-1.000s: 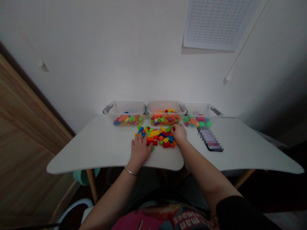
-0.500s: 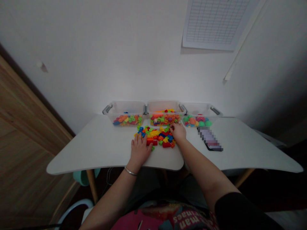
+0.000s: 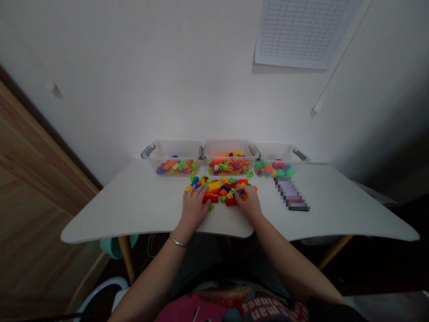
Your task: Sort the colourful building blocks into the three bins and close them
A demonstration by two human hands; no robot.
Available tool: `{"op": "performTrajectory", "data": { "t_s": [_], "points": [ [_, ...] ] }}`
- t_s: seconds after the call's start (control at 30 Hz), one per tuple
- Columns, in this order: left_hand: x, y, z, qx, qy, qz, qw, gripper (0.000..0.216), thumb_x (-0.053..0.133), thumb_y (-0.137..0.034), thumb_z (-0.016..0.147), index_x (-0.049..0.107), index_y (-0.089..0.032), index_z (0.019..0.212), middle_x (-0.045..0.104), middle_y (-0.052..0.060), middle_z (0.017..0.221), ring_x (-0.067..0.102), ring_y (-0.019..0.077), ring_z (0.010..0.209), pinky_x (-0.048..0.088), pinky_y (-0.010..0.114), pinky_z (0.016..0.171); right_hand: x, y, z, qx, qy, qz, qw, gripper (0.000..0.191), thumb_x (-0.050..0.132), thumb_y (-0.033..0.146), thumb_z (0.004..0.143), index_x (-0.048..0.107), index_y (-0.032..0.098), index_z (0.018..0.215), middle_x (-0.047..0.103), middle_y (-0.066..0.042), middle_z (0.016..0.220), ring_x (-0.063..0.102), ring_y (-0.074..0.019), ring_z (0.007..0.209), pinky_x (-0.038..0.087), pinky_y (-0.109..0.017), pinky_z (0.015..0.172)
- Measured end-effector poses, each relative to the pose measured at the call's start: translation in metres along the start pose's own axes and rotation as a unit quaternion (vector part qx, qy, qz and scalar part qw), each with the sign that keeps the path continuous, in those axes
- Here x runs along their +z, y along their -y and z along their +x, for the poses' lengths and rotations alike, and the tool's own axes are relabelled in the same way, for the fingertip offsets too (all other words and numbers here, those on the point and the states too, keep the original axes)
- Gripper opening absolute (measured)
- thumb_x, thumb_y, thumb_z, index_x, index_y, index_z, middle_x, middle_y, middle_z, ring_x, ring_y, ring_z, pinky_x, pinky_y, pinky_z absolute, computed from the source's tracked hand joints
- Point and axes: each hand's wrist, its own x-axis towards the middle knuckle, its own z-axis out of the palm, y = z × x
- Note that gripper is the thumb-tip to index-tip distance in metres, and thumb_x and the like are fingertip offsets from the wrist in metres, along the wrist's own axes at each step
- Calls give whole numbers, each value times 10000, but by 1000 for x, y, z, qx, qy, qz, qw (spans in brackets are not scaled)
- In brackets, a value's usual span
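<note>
A heap of small plastic building bricks in red, yellow, blue, orange and green lies on the white table. My left hand rests at the heap's left side, palm down, fingers stretched over the bricks and thumb apart. At the right side, my right hand curls its fingers and thumb together among orange and blue bricks. What those fingertips grip is partly hidden. A red brick lies by the right thumb, and a loose green piece sits behind that hand.
Behind the heap stand three clear bins: a left bin and a middle bin with colourful pieces, and a right bin with rounded ones. A phone lies on the white table to the right.
My right hand has moved back towards me, from the heap's far right edge to its near right side. The green piece by the middle bin now shows. My left hand stays about where it was.
</note>
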Motion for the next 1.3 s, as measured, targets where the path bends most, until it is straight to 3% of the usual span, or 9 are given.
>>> {"op": "performTrajectory", "data": {
  "t_s": [0.3,0.5,0.63,0.77,0.93,1.07,1.17,1.3],
  "points": [
    [-4,-36,8,108,-4,-61,992,295,543,-291,902,673,-300,1167,725,25,1118,528,239,1190,257,524,1139,-2,12,-14,-92,70,-15,993,94,612,238,801,685,249,859,687,-54,850,607,-235,898,486,-387,872],
    [-6,-40,20,103,24,-83,991,174,608,-285,862,733,-248,978,737,45,953,606,213,1002,417,424,1001,-3,12,-14,-94,64,2,994,103,595,232,807,680,226,865,696,-63,856,607,-235,881,485,-387,857],
    [-11,-21,35,76,-11,-102,992,181,578,-261,866,721,-219,969,734,60,981,635,210,976,471,378,925,-3,9,-12,-67,43,-38,996,121,563,219,818,676,199,856,695,-76,855,603,-241,882,464,-391,863],
    [-24,18,50,-13,-133,-158,978,183,570,-275,857,699,-195,959,736,75,949,665,222,925,499,369,883,-3,6,-11,-60,39,-85,994,131,552,202,818,675,180,854,697,-78,851,591,-246,896,439,-399,878],
    [-49,63,69,-189,-274,-323,886,205,567,-298,835,627,-169,983,726,54,882,693,173,816,535,284,735,-3,5,-11,-85,46,-82,992,112,555,186,813,665,197,830,704,-59,859,588,-229,897,422,-380,902],
    [-61,75,93,-198,-313,-381,847,232,564,-320,827,601,-174,1004,726,51,875,706,161,813,539,260,700,-3,5,-11,-100,44,-66,992,111,546,188,826,657,196,826,704,-52,850,586,-224,885,423,-375,902],
    [-64,75,113,-175,-298,-360,867,235,536,-318,835,605,-173,1007,736,63,916,704,158,844,535,269,737,-3,4,-11,-103,38,-54,993,117,539,178,826,654,197,824,702,-50,848,588,-221,883,426,-373,898],
    [-63,74,131,-171,-253,-169,937,244,559,-337,816,671,-182,967,742,81,957,675,215,954,480,374,913,-5,4,-10,-106,33,-49,993,125,535,173,820,656,204,824,706,-46,848,596,-218,883,429,-376,898]
  ]
}}
